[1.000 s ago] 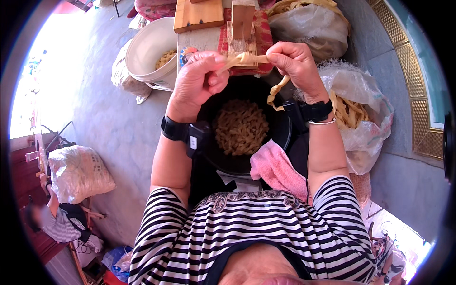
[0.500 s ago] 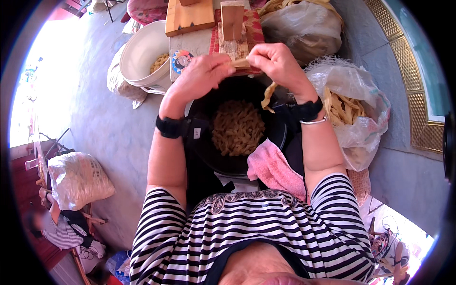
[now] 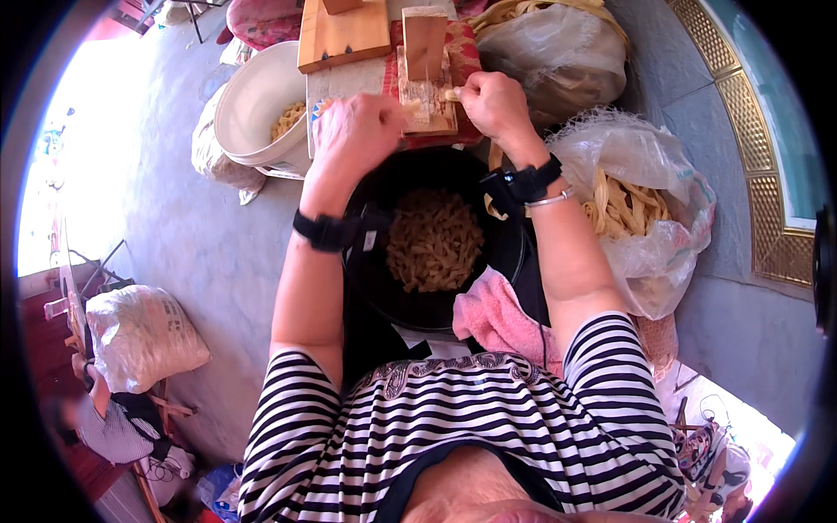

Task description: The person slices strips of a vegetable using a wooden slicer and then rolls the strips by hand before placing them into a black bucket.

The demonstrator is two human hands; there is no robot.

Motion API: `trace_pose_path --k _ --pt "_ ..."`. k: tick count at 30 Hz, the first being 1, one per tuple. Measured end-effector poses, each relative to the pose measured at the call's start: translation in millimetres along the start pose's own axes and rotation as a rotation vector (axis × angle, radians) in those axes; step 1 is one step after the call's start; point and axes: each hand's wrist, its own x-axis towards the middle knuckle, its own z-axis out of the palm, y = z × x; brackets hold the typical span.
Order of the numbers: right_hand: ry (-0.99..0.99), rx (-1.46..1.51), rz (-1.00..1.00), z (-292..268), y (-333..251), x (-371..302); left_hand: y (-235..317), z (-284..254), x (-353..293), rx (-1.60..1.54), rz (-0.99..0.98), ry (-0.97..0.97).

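The black pan (image 3: 514, 253) holds tan, golden-brown cut pieces (image 3: 434, 240), and a pink cloth (image 3: 497, 318) lies at its edge. Pale yellow strips (image 3: 623, 205) show through a clear, whitish plastic bag (image 3: 671, 253), the bowl (image 3: 248, 109) is white with yellowish bits inside, and the wooden board (image 3: 344, 35) is light brown over a red patterned mat (image 3: 462, 61). The shirt (image 3: 462, 427) has black and white stripes, both wristbands are black, and the floor (image 3: 183, 227) is grey.

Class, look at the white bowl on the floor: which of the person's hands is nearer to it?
Left. The left hand is just beside the white bowl; the right hand lies farther away, beyond the wooden cutter.
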Motion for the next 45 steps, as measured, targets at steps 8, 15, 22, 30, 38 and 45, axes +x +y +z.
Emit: trace_pose_path --k 8,15,22,30,38,45 --pt "-0.614 1.535 0.499 2.1 -62.6 -56.9 38.1 23.9 -35.4 -1.133 -0.338 -0.016" --pt "-0.709 1.183 0.303 -9.0 -78.4 -63.4 15.8 -5.7 -21.5 -2.034 -0.210 0.373" --pt "-0.778 1.388 0.272 -23.5 -84.8 -66.7 8.0 -12.3 -28.8 -0.890 0.066 0.974" --pt "0.020 0.756 -0.249 -0.2 -75.0 -69.8 38.5 18.0 -39.5 -0.768 0.273 0.518" --pt "-0.495 1.497 0.530 -23.9 -70.9 -67.0 35.9 2.3 -38.1 -0.452 -0.004 0.287" --pt "-0.769 1.273 0.369 -34.5 -58.0 -54.5 27.5 5.0 -42.7 -0.423 0.215 0.426"
